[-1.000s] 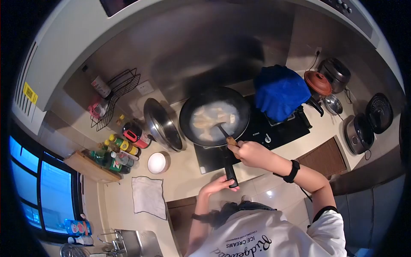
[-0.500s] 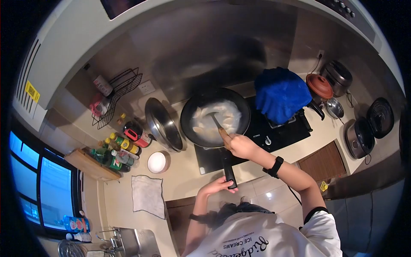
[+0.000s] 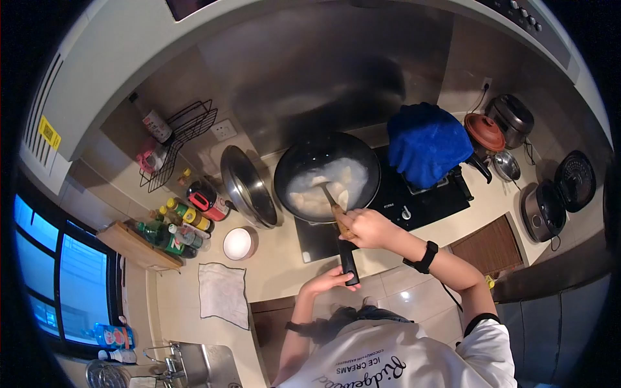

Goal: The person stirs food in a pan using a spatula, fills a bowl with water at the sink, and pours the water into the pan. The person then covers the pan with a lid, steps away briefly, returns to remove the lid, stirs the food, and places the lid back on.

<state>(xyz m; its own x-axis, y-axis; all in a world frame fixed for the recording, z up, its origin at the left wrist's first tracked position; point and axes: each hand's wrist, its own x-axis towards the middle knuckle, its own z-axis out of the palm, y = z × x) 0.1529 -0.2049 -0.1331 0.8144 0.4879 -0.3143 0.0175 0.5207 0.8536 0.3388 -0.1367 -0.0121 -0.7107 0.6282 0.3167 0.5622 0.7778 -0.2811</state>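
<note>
A black wok (image 3: 357, 146) sits on the left side of the stove, with cloudy white liquid and several pale dumplings (image 3: 303, 200) in it. My right hand (image 3: 363, 228) is closed round the wooden handle of a spatula (image 3: 332, 199). The spatula's metal end reaches into the liquid beside the dumplings, its blade partly hidden. At the wok's near side, my left hand (image 3: 328, 279) holds the end of the black wok handle (image 3: 348, 262) with its fingers.
A blue cloth (image 3: 429, 143) covers a pot on the right burner. A large metal lid (image 3: 248, 187) leans left of the wok, near a white bowl (image 3: 239, 244), bottles (image 3: 184, 213) and a cloth (image 3: 222, 294). Right are a clay pot (image 3: 485, 132) and an open-lidded cooker (image 3: 544, 210).
My right hand has drawn the spatula slightly back toward me and down. The dumplings and liquid have shifted toward the wok's near side. My left hand stays on the handle.
</note>
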